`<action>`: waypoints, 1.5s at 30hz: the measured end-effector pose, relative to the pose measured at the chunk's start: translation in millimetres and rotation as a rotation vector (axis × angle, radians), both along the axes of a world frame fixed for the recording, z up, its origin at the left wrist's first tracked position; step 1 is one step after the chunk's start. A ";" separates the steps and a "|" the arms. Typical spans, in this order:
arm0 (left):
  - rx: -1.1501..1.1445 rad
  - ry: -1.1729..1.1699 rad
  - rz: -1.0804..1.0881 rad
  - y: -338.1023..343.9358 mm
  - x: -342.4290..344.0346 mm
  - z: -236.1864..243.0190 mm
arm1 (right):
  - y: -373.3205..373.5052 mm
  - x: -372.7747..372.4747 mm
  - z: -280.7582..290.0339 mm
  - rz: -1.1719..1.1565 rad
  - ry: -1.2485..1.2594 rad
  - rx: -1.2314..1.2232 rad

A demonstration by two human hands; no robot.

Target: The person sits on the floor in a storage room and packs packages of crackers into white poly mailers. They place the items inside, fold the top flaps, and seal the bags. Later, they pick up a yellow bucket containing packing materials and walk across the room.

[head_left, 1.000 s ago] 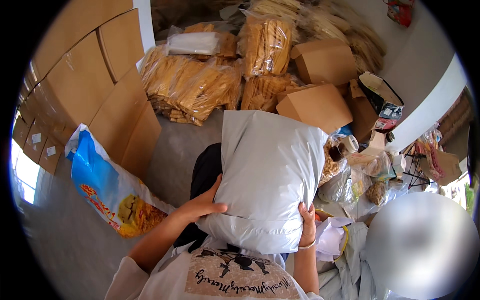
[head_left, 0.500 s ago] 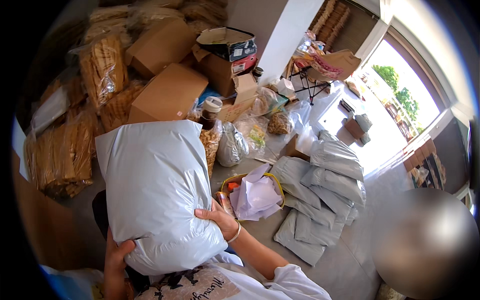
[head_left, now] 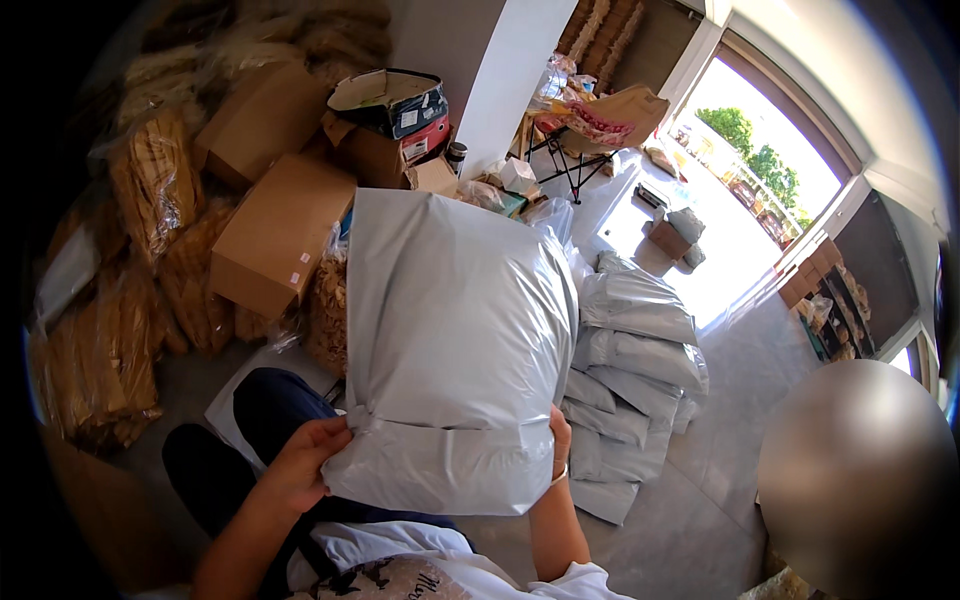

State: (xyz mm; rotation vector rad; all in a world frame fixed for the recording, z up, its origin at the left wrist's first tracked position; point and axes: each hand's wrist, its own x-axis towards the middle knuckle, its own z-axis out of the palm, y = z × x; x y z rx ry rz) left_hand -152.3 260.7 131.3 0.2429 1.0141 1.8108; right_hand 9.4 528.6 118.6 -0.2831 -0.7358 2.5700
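Observation:
A large, stuffed grey plastic mailing bag [head_left: 460, 330] is held up in front of my lap. Gripping its lower left corner, my left hand [head_left: 308, 462] has the thumb and fingers closed on the plastic. On the opposite side my right hand [head_left: 560, 445], with a bangle at the wrist, is wrapped round the bag's lower right edge; some of its fingers are behind the bag. A folded-over strip runs across the bag's near end. Just beyond the right hand lies a pile of similar filled grey bags [head_left: 640, 345] on the floor.
Cardboard boxes [head_left: 283, 235] and clear plastic bundles of tan strips [head_left: 95, 350] crowd the left side. A folding chair [head_left: 600, 120] stands near the bright doorway at the far right. A small box with grey parcels [head_left: 675, 237] sits on the sunlit floor.
Both hands have carried the bag to the right and turned it more upright. It now covers the paper-filled basket, and my knees have come into view.

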 end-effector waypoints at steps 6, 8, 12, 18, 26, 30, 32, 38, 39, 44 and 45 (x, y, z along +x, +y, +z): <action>0.011 0.048 0.165 -10.4 -24.0 -5.5 | 51.0 13.4 17.3 -0.308 -0.041 0.167; -0.084 0.108 0.309 -36.3 -44.4 -7.3 | 82.3 21.7 34.8 -0.442 -0.063 0.236; -0.186 0.212 0.591 -105.1 -85.7 -7.2 | 198.4 33.8 48.7 -0.604 -0.082 0.344; -0.174 0.245 0.748 -184.4 -121.6 -33.0 | 397.3 91.5 -114.8 -0.978 -0.870 0.276; -0.654 0.432 0.840 -276.4 -116.5 -59.0 | 175.4 15.2 -282.7 -0.403 -0.857 0.050; -0.825 0.636 0.794 -269.9 -122.9 -87.0 | 101.8 10.8 -299.1 -0.268 -0.918 0.184; -0.875 0.686 0.677 -260.4 -116.4 -93.3 | 76.5 7.8 -297.6 -0.212 -0.915 0.261; -0.935 0.778 0.716 -240.0 -103.0 -107.2 | 22.1 -11.0 -282.7 -0.056 -0.877 0.465; -0.931 0.780 0.725 -241.7 -100.9 -106.8 | 14.4 -14.1 -281.2 -0.016 -0.864 0.478; -0.949 0.786 0.778 -256.7 -90.4 -110.2 | -15.0 -36.7 -275.3 0.145 -0.806 0.527; -0.952 0.791 0.802 -259.6 -87.0 -111.4 | -21.8 -42.0 -271.9 0.161 -0.796 0.520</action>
